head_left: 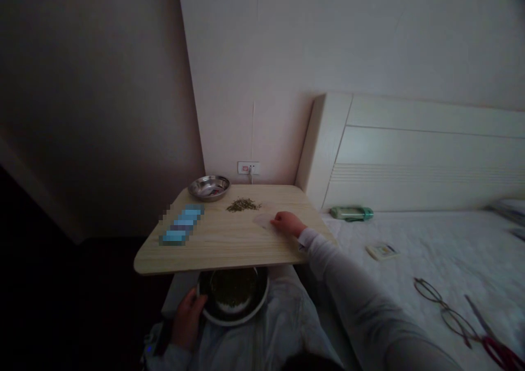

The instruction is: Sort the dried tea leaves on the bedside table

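My left hand (pixel 187 316) grips the left rim of a round bowl (pixel 233 322) on my lap, partly under the front edge of the small wooden table (pixel 229 245). Dark green dried plant bits (pixel 233 288) lie inside it. Over the tabletop, my right hand (pixel 289 224) is closed, its fingertips pinching a thin, pale, see-through piece (pixel 261 221) that lies low against the wood. What that piece is, I cannot make out. Just beyond it and to the left sits a small loose pile of dried greenish stalks or leaves (pixel 243 205).
A shiny metal bowl (pixel 209 189) stands at the table's back left, a lit phone (pixel 182 226) nearer on the left. On the bed at right lie a green bottle (pixel 351 213), a small card-like item (pixel 382 251), glasses (pixel 445 308) and red-handled scissors (pixel 494 346). A wall socket (pixel 248 168) is behind.
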Tool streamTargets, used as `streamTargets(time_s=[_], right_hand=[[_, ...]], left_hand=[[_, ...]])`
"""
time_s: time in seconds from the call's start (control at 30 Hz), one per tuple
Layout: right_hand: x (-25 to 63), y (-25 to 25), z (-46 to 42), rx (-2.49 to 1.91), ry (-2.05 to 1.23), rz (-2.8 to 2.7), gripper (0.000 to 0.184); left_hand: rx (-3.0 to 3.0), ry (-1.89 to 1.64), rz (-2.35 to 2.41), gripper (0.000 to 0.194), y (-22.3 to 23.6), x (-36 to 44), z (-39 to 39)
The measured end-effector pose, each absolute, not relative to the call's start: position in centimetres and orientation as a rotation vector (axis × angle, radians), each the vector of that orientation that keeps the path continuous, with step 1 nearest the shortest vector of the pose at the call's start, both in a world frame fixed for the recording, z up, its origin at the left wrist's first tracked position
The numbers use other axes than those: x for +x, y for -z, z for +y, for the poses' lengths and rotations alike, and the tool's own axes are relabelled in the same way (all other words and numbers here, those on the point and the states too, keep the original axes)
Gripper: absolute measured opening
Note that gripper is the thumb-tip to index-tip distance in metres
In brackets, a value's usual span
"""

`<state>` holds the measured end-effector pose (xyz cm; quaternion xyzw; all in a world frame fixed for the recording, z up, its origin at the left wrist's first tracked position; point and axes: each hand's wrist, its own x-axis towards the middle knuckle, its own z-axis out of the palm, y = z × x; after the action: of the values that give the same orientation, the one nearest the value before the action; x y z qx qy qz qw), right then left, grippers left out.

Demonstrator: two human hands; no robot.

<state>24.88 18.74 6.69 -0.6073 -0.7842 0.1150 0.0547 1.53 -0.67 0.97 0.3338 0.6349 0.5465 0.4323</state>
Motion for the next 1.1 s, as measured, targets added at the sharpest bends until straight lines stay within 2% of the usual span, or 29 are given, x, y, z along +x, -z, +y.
streamTargets(time_s=[0.17,0.4,0.7,1.1], right_hand=[[26.3,-7.8,20.5,-1.945,-0.276,-2.373,0.031],[26.8,-8.9,20.1,-1.828,-0.222,-2.399,0.032],[27.3,-8.8,15.8,-1.483,0.234,-2.703,0.032],[26.8,-9.1,19.0,-1.730,0.304,-2.570,0.032]], left_hand=[[0.848,-1.355,1.570,0.023,-0.6,1.3,-0.6],[0.823,-1.361,1.569,0.023,-0.3,1.2,-0.6],[0.864,-1.331,1.624,0.025,-0.7,1.3,-0.6],[0.839,-1.351,1.562,0.025,0.2,1.1,-0.4]])
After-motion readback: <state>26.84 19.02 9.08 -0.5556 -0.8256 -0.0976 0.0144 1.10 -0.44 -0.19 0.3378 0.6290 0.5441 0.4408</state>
